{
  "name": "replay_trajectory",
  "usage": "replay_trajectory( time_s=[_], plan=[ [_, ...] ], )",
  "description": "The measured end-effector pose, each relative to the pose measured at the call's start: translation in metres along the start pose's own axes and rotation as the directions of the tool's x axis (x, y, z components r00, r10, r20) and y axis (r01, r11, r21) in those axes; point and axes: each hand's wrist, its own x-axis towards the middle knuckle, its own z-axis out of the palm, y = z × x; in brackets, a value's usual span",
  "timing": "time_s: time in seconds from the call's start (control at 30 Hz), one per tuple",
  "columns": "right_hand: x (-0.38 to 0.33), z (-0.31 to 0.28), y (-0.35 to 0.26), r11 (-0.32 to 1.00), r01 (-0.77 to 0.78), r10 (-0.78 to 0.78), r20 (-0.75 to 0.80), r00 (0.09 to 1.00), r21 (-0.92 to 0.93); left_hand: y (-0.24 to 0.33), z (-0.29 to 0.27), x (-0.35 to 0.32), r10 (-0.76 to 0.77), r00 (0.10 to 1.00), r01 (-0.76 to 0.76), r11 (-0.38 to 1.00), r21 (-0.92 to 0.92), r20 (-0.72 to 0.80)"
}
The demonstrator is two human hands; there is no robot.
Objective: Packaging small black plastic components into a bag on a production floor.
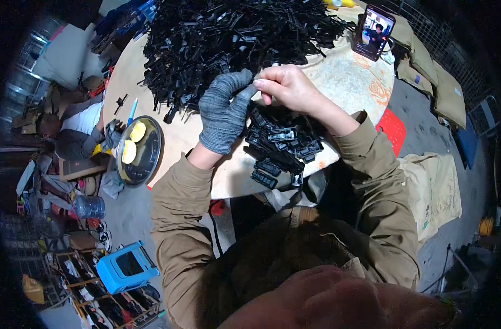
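My left hand (pixel 224 111), in a grey knit glove, is raised over the table with thumb and fingers closed. My bare right hand (pixel 287 88) pinches right beside its fingertips, so the two hands meet. Whatever is between them is too small or hidden to make out. Beyond the hands rises a large heap of black plastic parts (pixel 228 44). Nearer me, below my right wrist, lies a smaller pile of black plastic pieces (pixel 283 143), close to the table's front edge.
On the round table (pixel 190 164), a dark round tray (pixel 147 162) with yellow-white pieces sits at left, near a blue pen (pixel 132 112). A phone (pixel 374 32) stands far right. Another person (pixel 78 131) works at the left. A red stool (pixel 391 131) and sacks (pixel 434 189) are at right.
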Motion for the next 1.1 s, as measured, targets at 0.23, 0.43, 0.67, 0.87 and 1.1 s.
replay_trajectory(
  time_s=[0.23,0.43,0.67,0.87,1.1],
  plan=[
    [0.008,-0.032,0.008,0.976,0.109,-0.133,-0.118,0.984,-0.188,0.011,0.0,0.004,-0.323,0.928,0.369,0.856,-0.361,0.183],
    [0.014,-0.036,0.028,0.691,0.09,-0.25,-0.12,0.961,-0.717,0.025,0.002,-0.003,0.092,0.762,0.003,0.989,-0.146,0.641],
    [0.018,-0.045,0.032,0.798,0.077,-0.237,-0.195,0.952,-0.598,0.029,-0.008,0.002,-0.173,0.908,0.312,0.886,-0.342,0.381],
    [0.015,-0.014,0.032,0.61,0.187,-0.305,-0.01,0.952,-0.77,0.007,-0.016,0.016,-0.431,0.9,0.399,0.754,-0.521,0.066],
    [0.016,-0.012,0.034,0.49,0.203,-0.342,0.027,0.939,-0.848,0.003,-0.013,0.012,-0.435,0.893,0.439,0.795,-0.419,0.112]
  ],
)
